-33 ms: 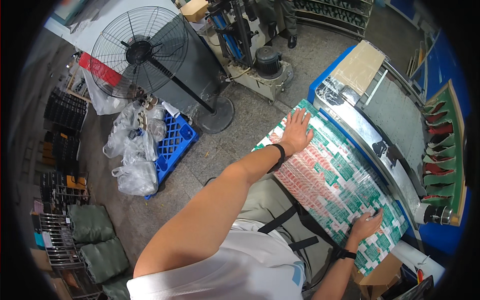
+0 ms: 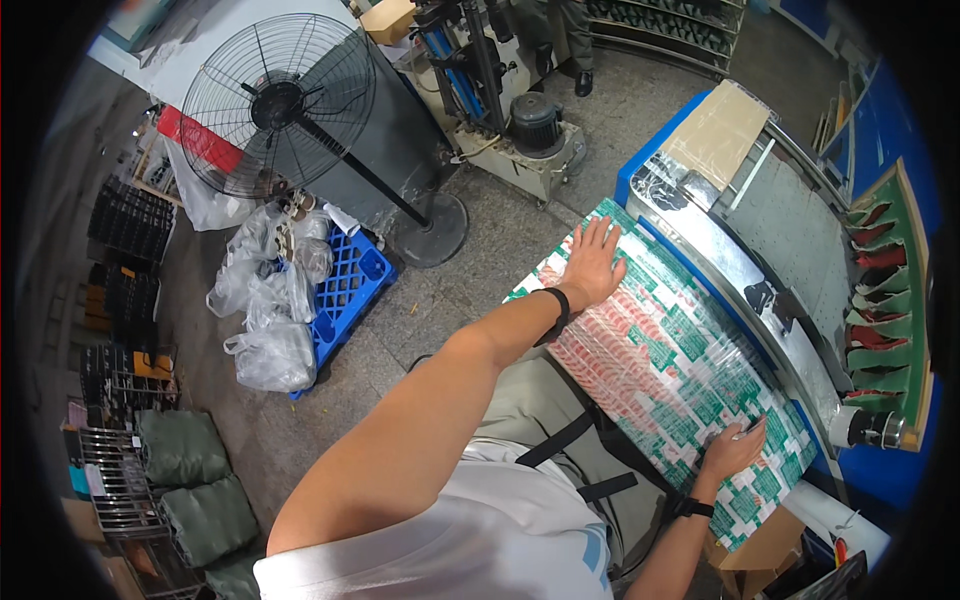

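My left hand lies with its fingers stretched out on a work surface covered in green, white and red patterned sheeting. A dark band circles that wrist. Toward the near right end of the same surface rests my right hand, its fingers curled together. Something small, dark and silvery shows at those fingers, too small to name. The patterned surface runs along the front of a machine with a blue and bare-metal edge.
Green and red pieces stand in a rack beyond the machine. A cardboard box sits below the right end. To the left are a floor fan, a blue pallet with plastic bags, and dark green bundles. A person's legs show far off.
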